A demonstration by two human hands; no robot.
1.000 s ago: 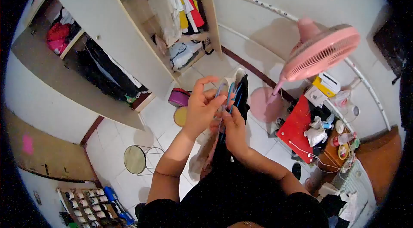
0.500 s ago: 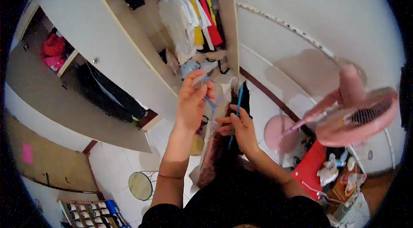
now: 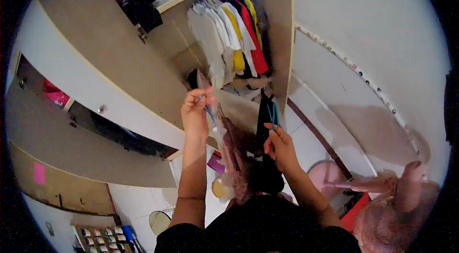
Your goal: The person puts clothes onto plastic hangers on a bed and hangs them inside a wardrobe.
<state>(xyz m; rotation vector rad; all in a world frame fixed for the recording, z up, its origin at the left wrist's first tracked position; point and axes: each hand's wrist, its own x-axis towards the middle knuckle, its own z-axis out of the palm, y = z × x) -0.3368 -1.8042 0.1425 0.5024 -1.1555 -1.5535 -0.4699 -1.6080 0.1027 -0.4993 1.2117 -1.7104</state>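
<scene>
My left hand (image 3: 193, 117) is raised in front of the wardrobe, its fingers closed on a bluish clothes hanger (image 3: 210, 111). A pinkish garment (image 3: 230, 152) hangs below that hand. Lower and to the right, my right hand (image 3: 281, 148) grips a teal clothes hanger (image 3: 274, 112). Beside it hangs a black garment (image 3: 264, 121), and its lower part merges with the dark of my shirt. Both garments partly overlap, so where one ends is hard to make out.
Ahead stands an open wardrobe (image 3: 290, 38) with white, yellow and red shirts (image 3: 239, 38) on a rail and folded clothes on a shelf above. An open wardrobe door (image 3: 114, 47) is at left. A pink fan (image 3: 392, 219) stands at right, a round stool (image 3: 159, 223) at lower left.
My view has moved closer to the wardrobe. My hands are farther apart, the right one now holding the teal hanger up at its top. The fan has shifted lower in view.
</scene>
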